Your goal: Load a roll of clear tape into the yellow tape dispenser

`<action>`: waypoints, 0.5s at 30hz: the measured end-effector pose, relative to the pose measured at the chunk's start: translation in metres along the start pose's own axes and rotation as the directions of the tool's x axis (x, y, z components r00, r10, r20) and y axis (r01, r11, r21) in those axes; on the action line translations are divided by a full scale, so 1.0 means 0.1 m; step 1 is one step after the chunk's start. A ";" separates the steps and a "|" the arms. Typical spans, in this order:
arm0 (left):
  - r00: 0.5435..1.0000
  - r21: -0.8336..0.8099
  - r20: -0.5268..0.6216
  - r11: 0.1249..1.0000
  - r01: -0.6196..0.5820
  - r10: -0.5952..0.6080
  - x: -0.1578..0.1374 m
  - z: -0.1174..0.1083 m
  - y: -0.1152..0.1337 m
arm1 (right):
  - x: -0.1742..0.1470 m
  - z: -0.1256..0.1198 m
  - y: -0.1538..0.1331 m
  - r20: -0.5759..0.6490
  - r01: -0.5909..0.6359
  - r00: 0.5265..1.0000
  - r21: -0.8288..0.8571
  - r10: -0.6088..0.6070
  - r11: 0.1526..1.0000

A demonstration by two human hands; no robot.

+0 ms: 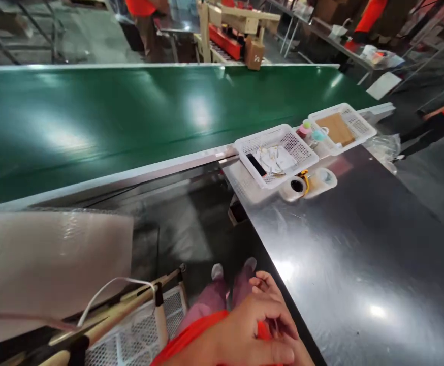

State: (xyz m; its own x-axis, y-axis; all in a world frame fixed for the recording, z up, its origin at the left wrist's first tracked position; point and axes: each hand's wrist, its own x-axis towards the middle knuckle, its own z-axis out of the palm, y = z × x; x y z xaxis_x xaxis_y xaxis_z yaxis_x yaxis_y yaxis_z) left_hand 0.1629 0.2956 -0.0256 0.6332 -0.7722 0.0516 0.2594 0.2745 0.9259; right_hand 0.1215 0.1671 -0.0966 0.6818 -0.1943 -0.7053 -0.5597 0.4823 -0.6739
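Note:
Both my hands are close together at the bottom of the view, in front of my orange shirt [202, 323]. My left hand [258, 325] reaches in from the lower left, its fingers and thumb bent round against my right wrist or forearm. Whatever lies between those fingers is hidden. Just beyond it is my right hand [268, 287], partly covered by the left, with loosely curled fingers a little apart and no object seen in them. Beside both hands on the right runs the edge of a shiny metal table [359, 254].
A green conveyor belt [130, 112] crosses ahead. At the table's far end stand a white basket [302, 162] with a phone [256, 164], another basket [367, 133] with cardboard, and a tape roll [296, 187]. A rack [138, 325] stands lower left. Co-workers in orange are beyond.

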 end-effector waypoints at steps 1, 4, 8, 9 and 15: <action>0.999 0.014 -0.041 1.000 -0.016 0.016 -0.02 -0.10 0.04 | 0.11 0.10 -0.01 -0.019 -0.040 0.999 -0.012 0.040 0.999; 0.986 0.067 -0.168 0.997 0.030 -0.018 -0.11 -0.39 0.14 | 0.40 0.33 0.02 0.015 -0.106 0.994 -0.090 0.108 0.990; 0.947 0.069 -0.306 0.990 0.126 -0.099 -0.24 -0.71 0.12 | 0.78 0.51 0.12 0.087 -0.124 0.986 -0.201 0.143 0.972; 0.934 0.071 -0.341 0.988 0.138 -0.105 -0.27 -0.77 0.07 | 0.89 0.54 0.16 0.087 -0.103 0.988 -0.216 0.124 0.971; 0.867 0.063 -0.478 0.979 0.193 -0.140 -0.44 -1.11 -0.34 | 1.82 0.63 0.50 0.010 -0.214 0.973 -0.335 0.231 0.918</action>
State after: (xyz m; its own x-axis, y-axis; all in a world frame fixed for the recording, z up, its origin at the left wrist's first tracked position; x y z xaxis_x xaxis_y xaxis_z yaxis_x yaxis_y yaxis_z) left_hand 0.2073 0.3841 -0.1010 0.8613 -0.4343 -0.2637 0.3303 0.0843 0.9401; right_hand 0.2476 0.2101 -0.2448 0.5389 -0.0688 -0.8396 -0.8174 0.1982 -0.5409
